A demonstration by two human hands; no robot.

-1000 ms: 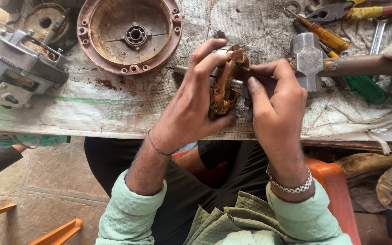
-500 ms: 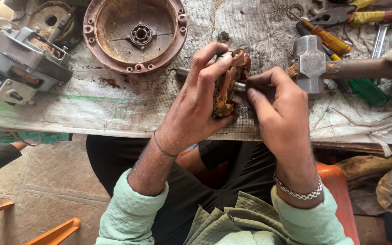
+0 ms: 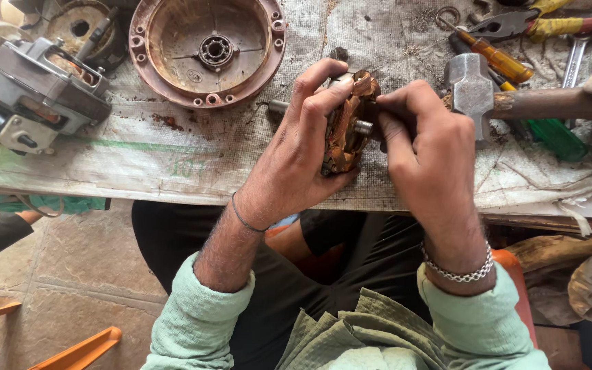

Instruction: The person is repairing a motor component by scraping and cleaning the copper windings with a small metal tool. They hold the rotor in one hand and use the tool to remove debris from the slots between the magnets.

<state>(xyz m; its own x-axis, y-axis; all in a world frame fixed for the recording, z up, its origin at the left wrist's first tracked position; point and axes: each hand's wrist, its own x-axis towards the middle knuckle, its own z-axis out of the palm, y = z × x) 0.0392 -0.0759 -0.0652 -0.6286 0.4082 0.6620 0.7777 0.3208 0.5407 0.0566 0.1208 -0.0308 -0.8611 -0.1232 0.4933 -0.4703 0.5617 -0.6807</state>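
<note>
A person's left hand [image 3: 303, 154] wraps around a rusty motor winding [image 3: 344, 127], fingers curled over its top edge and thumb underneath, so the part stands on edge just above the bench [image 3: 173, 171] with its steel shaft [image 3: 362, 127] turned toward the other hand. The right hand [image 3: 423, 147] closes in from the opposite side, fingertips pinched together at the shaft end; whether it grips a small tool or the shaft itself cannot be told, since the fingers hide the contact. The winding sits at the middle of the bench's near edge, held clear of the surface rather than resting on it, apparently so that both hands can work at it from either side.

Left of the winding and farther back lies a round rust-coloured motor cover [image 3: 207, 51], open face up, with a bearing at its centre. Beyond that, far left of the winding, a grey motor body [image 3: 46, 92] sits tilted near the bench corner. Just right of the winding, a hammer [image 3: 474, 89] lies flat with its head toward the hands, within easy reach. Behind the hammer, pliers [image 3: 508, 24] and an orange-handled screwdriver [image 3: 491, 58] are spread out, and a green-handled tool [image 3: 549, 133] lies well to the winding's right. The bench is covered with a worn woven sack.
</note>
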